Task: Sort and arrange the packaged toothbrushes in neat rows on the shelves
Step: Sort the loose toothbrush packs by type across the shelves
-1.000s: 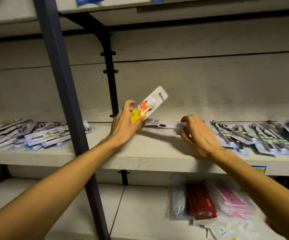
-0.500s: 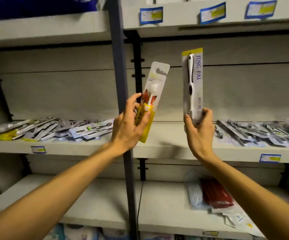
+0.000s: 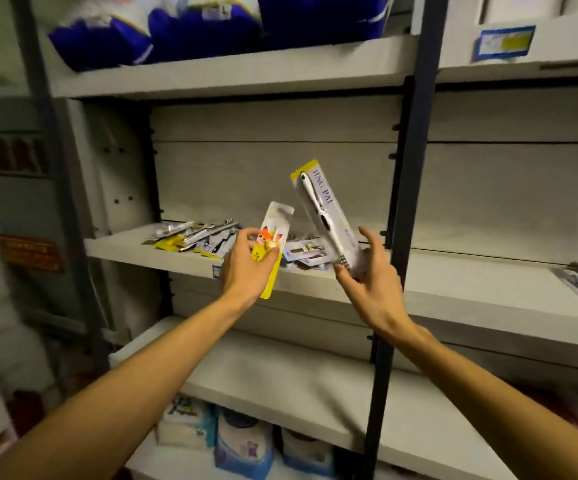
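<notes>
Head view: a person's left hand (image 3: 246, 271), fingers curled, grips a cartoon-printed toothbrush pack (image 3: 273, 237) at centre. At three o'clock of it, the right hand (image 3: 372, 285) pinches the bottom of a white toothbrush pack (image 3: 325, 216), which tilts toward eleven o'clock. Behind both, loose packs (image 3: 197, 235) lie heaped on the middle shelf (image 3: 454, 289).

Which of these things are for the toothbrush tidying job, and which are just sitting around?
For the job:
- cartoon toothbrush pack, held by the left hand
- white toothbrush pack, held by the right hand
- heap of toothbrush packs on the middle shelf

Just sitting around:
- blue bags on the top shelf
- tissue packs at the bottom
- blue price label
</notes>
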`<state>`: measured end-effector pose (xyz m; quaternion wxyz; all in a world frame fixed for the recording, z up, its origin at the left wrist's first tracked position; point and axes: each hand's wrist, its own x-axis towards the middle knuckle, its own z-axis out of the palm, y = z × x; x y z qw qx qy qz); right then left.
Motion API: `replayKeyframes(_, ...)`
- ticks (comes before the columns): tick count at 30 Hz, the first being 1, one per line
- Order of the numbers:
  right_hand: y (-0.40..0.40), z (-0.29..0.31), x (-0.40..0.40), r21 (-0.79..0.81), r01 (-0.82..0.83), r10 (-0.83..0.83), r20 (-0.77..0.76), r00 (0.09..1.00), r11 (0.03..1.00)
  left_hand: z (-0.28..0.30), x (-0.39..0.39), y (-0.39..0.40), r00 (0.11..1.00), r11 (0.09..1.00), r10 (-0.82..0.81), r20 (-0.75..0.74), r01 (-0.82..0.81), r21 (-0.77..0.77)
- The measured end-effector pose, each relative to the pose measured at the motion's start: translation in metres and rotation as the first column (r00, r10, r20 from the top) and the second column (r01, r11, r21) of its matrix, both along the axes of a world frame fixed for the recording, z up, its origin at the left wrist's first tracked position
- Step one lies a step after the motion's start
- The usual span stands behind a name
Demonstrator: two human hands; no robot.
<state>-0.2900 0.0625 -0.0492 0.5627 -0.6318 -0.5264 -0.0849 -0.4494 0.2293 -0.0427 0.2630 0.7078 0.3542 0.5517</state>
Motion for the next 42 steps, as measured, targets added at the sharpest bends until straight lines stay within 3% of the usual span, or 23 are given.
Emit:
replayKeyframes(5, 0.067, 0.005, -0.030, -0.096, -0.014, 0.016, 0.026, 1.000, 0.995, -0.011, -0.035, 0.063, 1.000, 0.926, -0.009, -0.007, 0.006, -0.378)
replayKeyframes(11, 0.163, 0.011, -0.051, -0.183, -0.115, 0.093, -0.126, 0.988, 0.976, -0.017, -0.075, 0.127, 1.000, 0.898, 0.010, 0.023, 0.001, -0.441)
replayKeyframes(14, 0.211, 0.019, -0.058, -0.215, -0.142, 0.115, -0.131, 0.985, 0.966, -0.007, -0.090, 0.167, 0.998, 0.889, 0.055, -0.017, -0.057, -0.454)
replayKeyframes(23, 0.334, 0.040, -0.070, -0.419, -0.018, 0.135, 0.252, 0.958, 0.908, 0.009, -0.108, 0.291, 0.965, 0.910, 0.189, -0.183, -0.242, -0.335)
replayKeyframes(30, 0.392, 0.031, -0.085, -0.485, 0.024, 0.131, 0.283, 0.950, 0.874, 0.001, -0.117, 0.347, 0.909, 0.946, 0.259, -0.327, -0.307, -0.102)
replayKeyframes(35, 0.421, 0.025, -0.095, -0.534, 0.108, 0.099, 0.343, 0.934, 0.839, 0.001, -0.116, 0.390, 0.848, 0.966, 0.243, -0.471, -0.258, 0.035)
replayKeyframes(40, 0.442, 0.018, -0.103, -0.602, 0.303, -0.001, 0.449, 0.893, 0.739, -0.011, -0.113, 0.420, 0.833, 0.997, 0.064, -0.549, -0.079, -0.004)
replayKeyframes(42, 0.451, 0.015, -0.105, -0.592, 0.366, -0.045, 0.485, 0.873, 0.718, -0.011, -0.110, 0.432, 0.773, 0.999, 0.050, -0.632, -0.024, 0.049)
